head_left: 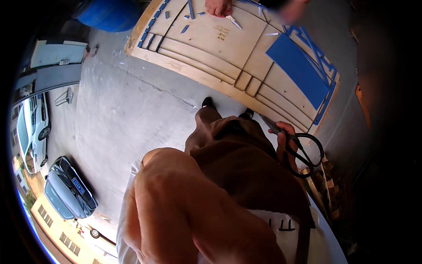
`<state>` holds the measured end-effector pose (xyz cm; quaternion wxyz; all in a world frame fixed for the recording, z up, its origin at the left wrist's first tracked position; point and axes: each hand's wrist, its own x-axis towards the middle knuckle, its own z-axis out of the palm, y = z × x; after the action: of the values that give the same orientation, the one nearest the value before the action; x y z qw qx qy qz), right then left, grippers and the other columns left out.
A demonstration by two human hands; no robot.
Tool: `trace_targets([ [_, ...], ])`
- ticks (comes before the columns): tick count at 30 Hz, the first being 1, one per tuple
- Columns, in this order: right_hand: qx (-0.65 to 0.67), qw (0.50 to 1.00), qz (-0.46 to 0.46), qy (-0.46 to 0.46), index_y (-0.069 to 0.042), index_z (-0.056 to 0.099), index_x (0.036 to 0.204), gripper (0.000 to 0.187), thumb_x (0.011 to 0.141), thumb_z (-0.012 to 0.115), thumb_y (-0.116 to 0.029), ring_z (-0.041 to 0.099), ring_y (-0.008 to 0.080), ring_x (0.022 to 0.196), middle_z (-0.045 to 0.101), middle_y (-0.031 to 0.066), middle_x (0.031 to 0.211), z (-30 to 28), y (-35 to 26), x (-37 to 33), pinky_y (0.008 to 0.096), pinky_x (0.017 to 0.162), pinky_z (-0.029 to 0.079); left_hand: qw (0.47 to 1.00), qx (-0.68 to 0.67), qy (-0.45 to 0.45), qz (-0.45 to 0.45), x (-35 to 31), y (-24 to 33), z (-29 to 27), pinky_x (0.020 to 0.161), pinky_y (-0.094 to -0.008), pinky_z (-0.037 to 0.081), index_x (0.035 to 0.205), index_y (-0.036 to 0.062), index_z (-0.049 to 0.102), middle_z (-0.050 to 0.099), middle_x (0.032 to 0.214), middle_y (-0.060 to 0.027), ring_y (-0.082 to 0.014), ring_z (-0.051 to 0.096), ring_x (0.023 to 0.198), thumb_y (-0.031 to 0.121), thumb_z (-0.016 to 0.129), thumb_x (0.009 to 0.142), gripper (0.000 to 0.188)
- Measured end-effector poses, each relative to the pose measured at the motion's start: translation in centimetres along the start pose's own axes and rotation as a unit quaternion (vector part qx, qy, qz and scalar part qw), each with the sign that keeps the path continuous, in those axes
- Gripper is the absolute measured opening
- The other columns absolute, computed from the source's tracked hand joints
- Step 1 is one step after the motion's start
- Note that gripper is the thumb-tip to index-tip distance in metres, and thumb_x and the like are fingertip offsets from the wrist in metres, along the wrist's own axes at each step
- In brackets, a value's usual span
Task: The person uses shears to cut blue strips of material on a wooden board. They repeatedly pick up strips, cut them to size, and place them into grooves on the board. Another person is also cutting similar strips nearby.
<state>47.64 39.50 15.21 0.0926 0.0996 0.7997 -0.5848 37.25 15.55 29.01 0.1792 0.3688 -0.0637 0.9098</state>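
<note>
My right hand [282,144] grips a pair of scissors [274,127] with big black loop handles, blades pointing toward the board's near edge. Very close to the camera, my left hand [171,193] is raised and bent at the wrist in front of my body; its fingers are hidden. Beyond my feet lies a wooden die board [206,48] with dark lines set into it. Blue foam strips [149,26] run along its left end, and a larger blue foam sheet [299,70] rests on its right part.
Across the board, a co-worker's hand [218,6] holds red-handled scissors [234,21]; another hand [288,12] is blurred. A blue drum [110,15] stands far left. Outside, a dark car [70,189] and a white car [35,127] are parked. Wooden pieces [327,189] are at right.
</note>
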Motion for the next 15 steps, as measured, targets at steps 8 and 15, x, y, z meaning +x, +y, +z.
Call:
trace_targets([
  [8,-0.039,0.991,-0.126,0.019,0.0,0.056,0.098,0.011,0.09,0.053,-0.006,0.056,0.0202,0.093,0.057,0.0126,0.104,-7.3,4.7,5.4,0.0315,0.08,0.046,0.859,0.367,0.343,-0.095,-4.5,-2.3,-6.5,0.088,-0.036,0.042,0.095,0.0079,0.054,0.058,0.094,-0.0092,-0.0207,0.053,0.09,0.015,0.057,0.089,0.009],
  [15,-0.073,0.979,-0.173,-0.074,0.002,0.055,0.095,0.011,0.09,0.058,-0.007,0.056,0.0164,0.072,0.058,0.013,0.096,-9.4,7.1,11.2,0.0275,0.063,0.047,0.633,0.448,0.607,-0.174,-14.3,-4.9,-16.2,0.079,-0.0237,0.042,0.103,0.0055,0.059,0.059,0.09,0.0016,-0.0077,0.05,0.081,0.011,0.059,0.09,0.015],
])
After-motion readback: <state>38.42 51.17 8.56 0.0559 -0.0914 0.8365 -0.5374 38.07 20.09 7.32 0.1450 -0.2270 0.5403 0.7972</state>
